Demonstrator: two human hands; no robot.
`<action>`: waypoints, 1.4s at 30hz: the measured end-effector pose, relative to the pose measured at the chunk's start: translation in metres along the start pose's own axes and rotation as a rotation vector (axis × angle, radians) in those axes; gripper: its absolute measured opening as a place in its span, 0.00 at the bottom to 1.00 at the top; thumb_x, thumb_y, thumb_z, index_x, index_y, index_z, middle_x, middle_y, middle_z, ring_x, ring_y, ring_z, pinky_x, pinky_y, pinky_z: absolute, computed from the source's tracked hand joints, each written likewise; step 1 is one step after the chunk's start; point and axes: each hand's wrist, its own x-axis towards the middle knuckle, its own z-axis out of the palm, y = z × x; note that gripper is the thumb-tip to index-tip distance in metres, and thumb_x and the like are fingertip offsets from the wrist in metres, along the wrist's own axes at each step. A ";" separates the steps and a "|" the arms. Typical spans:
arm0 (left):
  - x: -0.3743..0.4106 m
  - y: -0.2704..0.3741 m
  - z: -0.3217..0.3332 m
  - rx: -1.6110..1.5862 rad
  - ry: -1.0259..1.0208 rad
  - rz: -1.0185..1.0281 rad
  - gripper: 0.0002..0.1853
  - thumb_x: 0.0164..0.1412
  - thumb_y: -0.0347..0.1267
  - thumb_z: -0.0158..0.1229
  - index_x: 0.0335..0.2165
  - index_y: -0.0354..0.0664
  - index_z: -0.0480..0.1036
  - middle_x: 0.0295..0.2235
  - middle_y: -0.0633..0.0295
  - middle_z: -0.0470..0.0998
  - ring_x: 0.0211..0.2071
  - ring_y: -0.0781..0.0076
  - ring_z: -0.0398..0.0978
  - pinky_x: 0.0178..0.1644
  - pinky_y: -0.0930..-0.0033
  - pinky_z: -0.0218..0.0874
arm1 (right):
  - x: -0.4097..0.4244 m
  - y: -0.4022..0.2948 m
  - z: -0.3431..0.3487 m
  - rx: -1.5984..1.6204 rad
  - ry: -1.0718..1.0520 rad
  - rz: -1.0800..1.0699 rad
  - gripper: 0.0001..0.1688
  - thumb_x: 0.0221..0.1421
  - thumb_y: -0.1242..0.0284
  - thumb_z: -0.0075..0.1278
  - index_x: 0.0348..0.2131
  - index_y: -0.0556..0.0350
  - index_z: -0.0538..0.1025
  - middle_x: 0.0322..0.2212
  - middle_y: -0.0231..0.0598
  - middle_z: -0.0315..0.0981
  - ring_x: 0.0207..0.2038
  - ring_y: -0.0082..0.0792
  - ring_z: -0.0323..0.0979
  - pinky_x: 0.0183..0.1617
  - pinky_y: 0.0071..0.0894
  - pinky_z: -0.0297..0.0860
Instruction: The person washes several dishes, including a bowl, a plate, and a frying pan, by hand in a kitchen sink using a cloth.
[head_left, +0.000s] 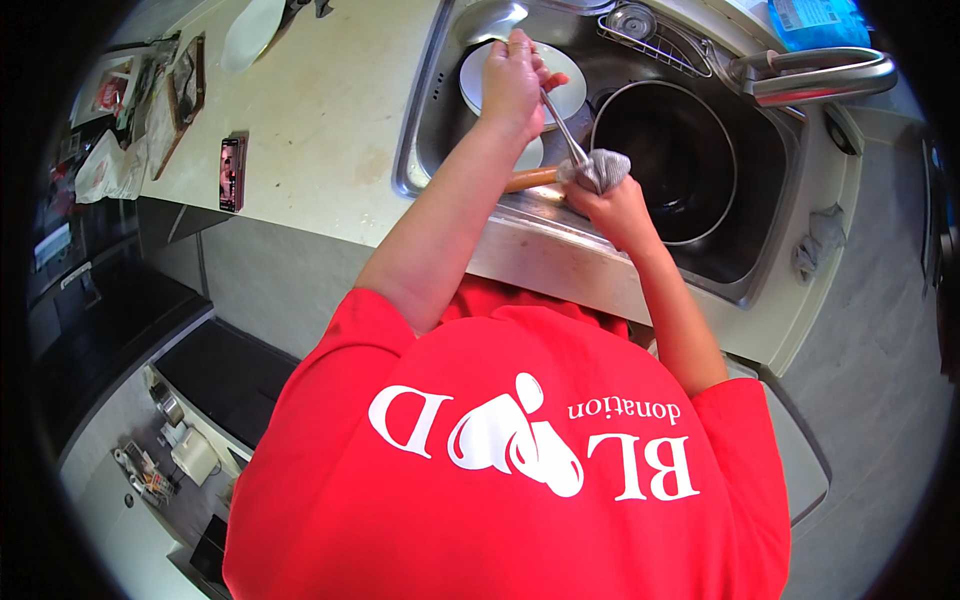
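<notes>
My left hand (517, 86) is closed around the metal shaft (562, 124) of a utensil, above white plates (566, 71) in the steel sink. The shaft slopes down to my right hand (619, 214), which grips a grey striped cloth (609, 171) against its lower end. A wooden handle (531, 178) points left from beside the cloth, partly behind my left forearm; whether it belongs to the same utensil I cannot tell. A large dark pot (660, 165) stands in the sink to the right of both hands.
The sink rim (409, 142) runs along the counter. A steel faucet (817, 75), a wire rack (660, 49) and a blue bottle (817, 22) are at the back right. A phone (232, 172) and a white dish (253, 34) lie on the left counter; a grey cloth (821, 240) lies right.
</notes>
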 end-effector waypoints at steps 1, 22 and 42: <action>0.003 0.000 -0.003 0.001 0.005 -0.001 0.13 0.67 0.39 0.41 0.29 0.44 0.60 0.18 0.70 0.56 0.17 0.79 0.54 0.31 0.62 0.68 | -0.008 0.003 0.000 -0.015 -0.014 0.018 0.16 0.46 0.63 0.57 0.30 0.57 0.75 0.21 0.41 0.74 0.24 0.34 0.72 0.32 0.32 0.67; 0.004 -0.007 0.008 0.037 -0.088 -0.067 0.12 0.66 0.39 0.43 0.30 0.44 0.61 0.18 0.69 0.58 0.16 0.78 0.57 0.31 0.61 0.68 | 0.026 -0.037 0.000 0.260 -0.064 0.120 0.16 0.47 0.62 0.57 0.26 0.57 0.73 0.16 0.30 0.68 0.13 0.20 0.62 0.17 0.24 0.62; -0.051 -0.055 -0.017 -0.113 -0.189 -0.305 0.14 0.67 0.44 0.37 0.31 0.46 0.59 0.23 0.63 0.63 0.24 0.71 0.66 0.35 0.59 0.66 | -0.035 0.014 0.007 -0.210 0.083 -0.022 0.18 0.55 0.60 0.53 0.34 0.57 0.75 0.19 0.35 0.72 0.24 0.25 0.69 0.30 0.29 0.66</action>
